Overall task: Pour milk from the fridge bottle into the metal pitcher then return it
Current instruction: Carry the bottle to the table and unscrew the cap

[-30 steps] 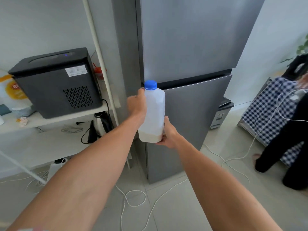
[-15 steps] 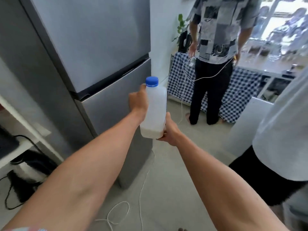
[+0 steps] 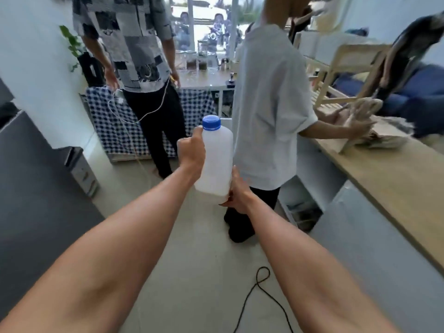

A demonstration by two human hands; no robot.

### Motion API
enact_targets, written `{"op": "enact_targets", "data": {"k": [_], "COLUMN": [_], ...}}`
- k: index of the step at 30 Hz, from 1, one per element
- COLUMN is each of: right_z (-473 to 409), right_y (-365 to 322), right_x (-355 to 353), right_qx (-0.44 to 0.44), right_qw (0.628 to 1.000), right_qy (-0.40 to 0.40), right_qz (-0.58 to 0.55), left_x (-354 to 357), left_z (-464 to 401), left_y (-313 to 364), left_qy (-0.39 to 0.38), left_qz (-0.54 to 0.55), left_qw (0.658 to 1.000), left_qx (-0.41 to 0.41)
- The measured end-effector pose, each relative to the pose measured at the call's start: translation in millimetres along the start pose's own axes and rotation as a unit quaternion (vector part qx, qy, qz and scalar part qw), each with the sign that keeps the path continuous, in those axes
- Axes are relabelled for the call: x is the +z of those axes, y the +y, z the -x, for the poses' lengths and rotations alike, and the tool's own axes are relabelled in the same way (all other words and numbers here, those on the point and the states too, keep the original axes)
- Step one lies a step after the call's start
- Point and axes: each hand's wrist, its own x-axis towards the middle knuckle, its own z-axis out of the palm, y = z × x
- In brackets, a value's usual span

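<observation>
Milk bottle [image 3: 217, 159], translucent white with a blue cap [image 3: 211, 122], stands upright at the centre of the frame, held in the air by 2 hands. The left hand [image 3: 191, 155] wraps its upper side, fingers curled shut around it. The right hand [image 3: 237, 192] cups the base, fingers pressed beneath. Behind it stand 2 people; a wooden counter [image 3: 394, 179] runs along the right.

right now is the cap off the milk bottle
No, the blue cap sits on the bottle, held by the left hand and right hand.
</observation>
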Motion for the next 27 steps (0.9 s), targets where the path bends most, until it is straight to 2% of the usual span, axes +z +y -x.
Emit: {"op": "enact_targets", "data": {"k": [6, 9, 14, 21, 27], "right_z": [31, 43, 86, 158, 198], "right_y": [-15, -15, -6, 26, 65], "right_x": [-134, -209, -330, -476, -570], "right_qx": [-0.040, -0.032, -0.045, -0.060, -0.069], "right_qw": [0.992, 0.981, 0.967, 0.932, 0.881], "right_qy": [0.093, 0.161, 0.222, 0.331, 0.386], "right_qz": [-0.073, -0.102, -0.116, -0.132, -0.263], "left_x": [133, 199, 302, 414, 481], "left_z": [59, 100, 185, 299, 387], "left_y": [-15, -22, -38, -76, -100], "left_qy": [-0.135, -0.177, -0.246, -0.377, -0.461], "left_qz": [-0.013, -0.023, -0.020, -0.039, -0.075], "left_qw": [0.990, 0.983, 0.969, 0.924, 0.879], "left_qx": [-0.030, -0.035, -0.021, -0.059, -0.094]}}
